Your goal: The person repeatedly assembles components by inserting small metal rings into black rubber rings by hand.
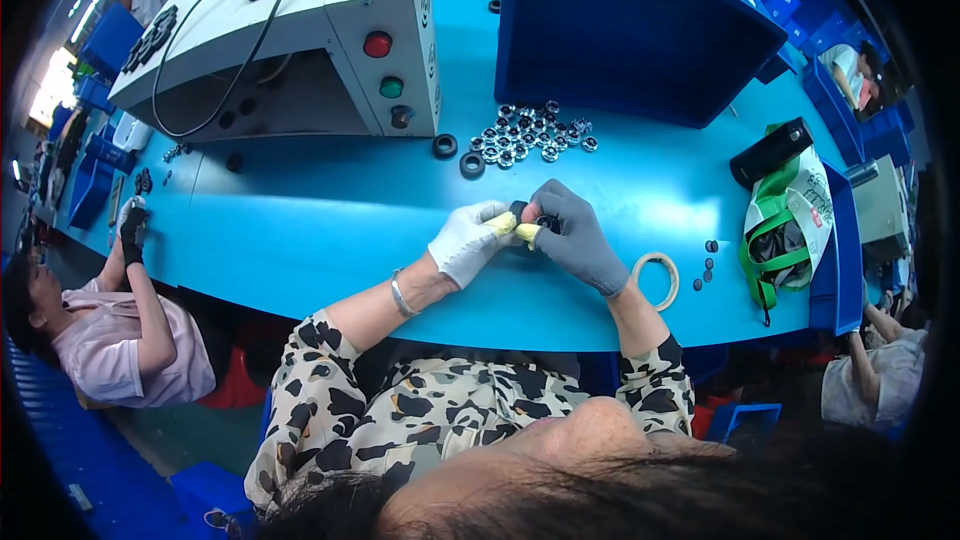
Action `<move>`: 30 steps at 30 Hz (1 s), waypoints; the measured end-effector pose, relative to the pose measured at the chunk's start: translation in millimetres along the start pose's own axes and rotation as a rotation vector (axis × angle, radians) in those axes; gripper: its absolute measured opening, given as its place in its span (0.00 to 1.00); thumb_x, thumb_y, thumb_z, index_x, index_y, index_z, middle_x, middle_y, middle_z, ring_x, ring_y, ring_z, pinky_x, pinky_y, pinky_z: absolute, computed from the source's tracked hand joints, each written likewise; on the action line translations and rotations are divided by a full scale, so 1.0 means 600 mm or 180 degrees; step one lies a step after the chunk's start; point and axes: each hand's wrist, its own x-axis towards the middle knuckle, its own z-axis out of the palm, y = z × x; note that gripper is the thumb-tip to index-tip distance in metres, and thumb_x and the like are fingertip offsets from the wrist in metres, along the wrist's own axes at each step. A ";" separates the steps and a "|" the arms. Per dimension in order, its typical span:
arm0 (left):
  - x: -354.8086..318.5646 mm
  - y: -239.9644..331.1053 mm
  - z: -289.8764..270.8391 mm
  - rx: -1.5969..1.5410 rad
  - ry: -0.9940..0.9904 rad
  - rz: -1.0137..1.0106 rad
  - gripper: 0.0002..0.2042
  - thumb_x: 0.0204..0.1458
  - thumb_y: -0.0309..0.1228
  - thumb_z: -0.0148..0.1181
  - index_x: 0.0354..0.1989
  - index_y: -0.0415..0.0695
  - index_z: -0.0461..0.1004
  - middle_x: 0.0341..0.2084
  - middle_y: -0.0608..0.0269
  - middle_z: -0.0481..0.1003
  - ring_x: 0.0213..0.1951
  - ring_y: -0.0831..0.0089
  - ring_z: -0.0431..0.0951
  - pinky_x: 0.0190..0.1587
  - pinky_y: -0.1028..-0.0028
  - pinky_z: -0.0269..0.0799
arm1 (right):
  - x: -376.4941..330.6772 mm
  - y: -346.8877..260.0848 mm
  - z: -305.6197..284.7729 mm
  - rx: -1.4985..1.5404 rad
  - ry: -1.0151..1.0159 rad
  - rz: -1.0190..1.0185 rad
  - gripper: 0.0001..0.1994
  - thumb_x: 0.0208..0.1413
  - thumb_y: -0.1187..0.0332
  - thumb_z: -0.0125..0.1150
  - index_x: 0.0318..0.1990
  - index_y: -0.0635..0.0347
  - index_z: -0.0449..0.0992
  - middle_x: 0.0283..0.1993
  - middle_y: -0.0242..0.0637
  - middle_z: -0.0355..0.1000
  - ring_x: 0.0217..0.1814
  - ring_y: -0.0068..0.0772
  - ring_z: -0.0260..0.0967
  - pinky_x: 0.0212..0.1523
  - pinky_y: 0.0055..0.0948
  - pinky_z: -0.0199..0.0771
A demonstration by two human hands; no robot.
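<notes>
My left hand [468,243], in a white glove with yellow-wrapped fingertips, pinches a small black round part [518,210]. My right hand [582,240], in a grey glove with a yellow-wrapped finger, meets it at the fingertips. Its fingers are curled around a dark ring-like part [548,224], mostly hidden by the glove. Whether the two dark parts are joined, I cannot tell. Beyond my hands a cluster of shiny silver-and-black round fittings [522,136] lies on the blue table [320,230]. Two thick black rings [472,165] lie at the cluster's left.
A white machine [385,0] with coloured buttons stands back left, a large blue bin [630,30] back right. To the right are a tape roll [637,278], several small dark discs [709,263], a black bottle [772,152] and a green-handled bag [790,230]. Co-workers sit at both sides.
</notes>
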 end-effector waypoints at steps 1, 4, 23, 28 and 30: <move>0.002 0.000 -0.003 -0.0002 -0.0003 -0.0007 0.15 0.65 0.31 0.60 0.54 0.33 0.73 0.46 0.58 0.77 0.47 0.72 0.79 0.55 0.72 0.76 | 0.000 -0.001 0.000 0.0043 -0.0030 0.0021 0.05 0.51 0.76 0.63 0.36 0.64 0.76 0.41 0.31 0.67 0.38 0.21 0.65 0.40 0.22 0.69; 0.004 0.001 -0.005 0.0184 -0.0105 0.0080 0.16 0.64 0.30 0.61 0.56 0.34 0.73 0.46 0.59 0.77 0.47 0.72 0.78 0.54 0.73 0.75 | -0.001 0.009 0.011 0.0619 0.0131 0.0048 0.06 0.50 0.76 0.64 0.36 0.64 0.76 0.39 0.32 0.67 0.35 0.22 0.65 0.37 0.24 0.68; -0.016 0.029 0.036 0.3903 0.0775 0.2274 0.43 0.40 0.16 0.75 0.70 0.41 0.63 0.45 0.59 0.75 0.39 0.75 0.78 0.38 0.74 0.78 | -0.004 -0.003 0.009 -0.0390 -0.0065 -0.0463 0.13 0.55 0.78 0.59 0.48 0.62 0.79 0.34 0.37 0.68 0.35 0.30 0.68 0.36 0.29 0.67; -0.018 0.032 0.035 0.3436 0.0502 0.1941 0.41 0.43 0.16 0.75 0.70 0.38 0.64 0.50 0.56 0.74 0.42 0.72 0.79 0.46 0.73 0.78 | -0.001 0.003 0.002 -0.0082 -0.0198 -0.0113 0.08 0.54 0.76 0.61 0.42 0.64 0.77 0.36 0.38 0.70 0.34 0.28 0.68 0.35 0.28 0.67; -0.014 0.034 0.031 0.3002 0.0438 0.1519 0.39 0.45 0.18 0.74 0.69 0.37 0.64 0.51 0.56 0.73 0.45 0.71 0.79 0.50 0.73 0.78 | -0.003 0.006 0.004 0.0196 -0.0187 0.0177 0.08 0.55 0.76 0.60 0.42 0.66 0.77 0.36 0.36 0.71 0.34 0.24 0.67 0.35 0.27 0.67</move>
